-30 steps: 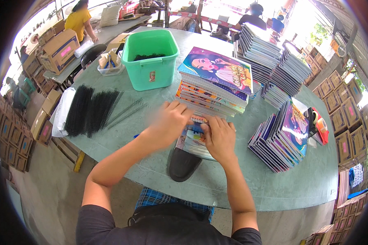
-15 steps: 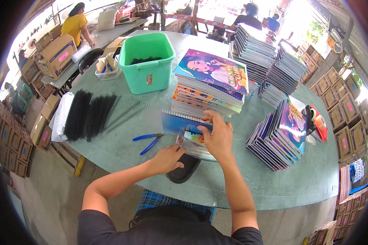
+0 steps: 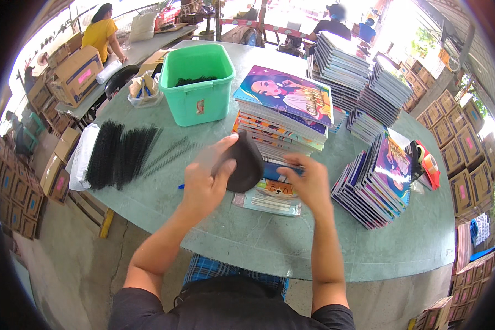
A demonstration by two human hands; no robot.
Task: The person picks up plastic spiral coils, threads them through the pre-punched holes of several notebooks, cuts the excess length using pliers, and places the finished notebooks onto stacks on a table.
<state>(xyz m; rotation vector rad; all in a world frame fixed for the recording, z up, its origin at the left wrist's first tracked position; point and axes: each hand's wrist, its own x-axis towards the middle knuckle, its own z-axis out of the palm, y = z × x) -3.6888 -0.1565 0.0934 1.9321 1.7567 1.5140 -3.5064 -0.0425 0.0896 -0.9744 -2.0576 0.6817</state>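
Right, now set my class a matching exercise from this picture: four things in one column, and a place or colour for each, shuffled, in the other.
Things:
1. Plastic tub
2. Bunched spiral coils
3. Rounded dark object
4. Far-left co-worker's top

Places and colours:
A. Held in the left hand
B. Yellow
C. Toward the left end of the table
D. Green

Pairs: 1-D, 2-C, 3-A, 4-B

Left hand (image 3: 206,179) clasped, fingers (image 3: 225,144) bent; right hand (image 3: 309,179) loosely curled; forearms (image 3: 164,239) angled forward
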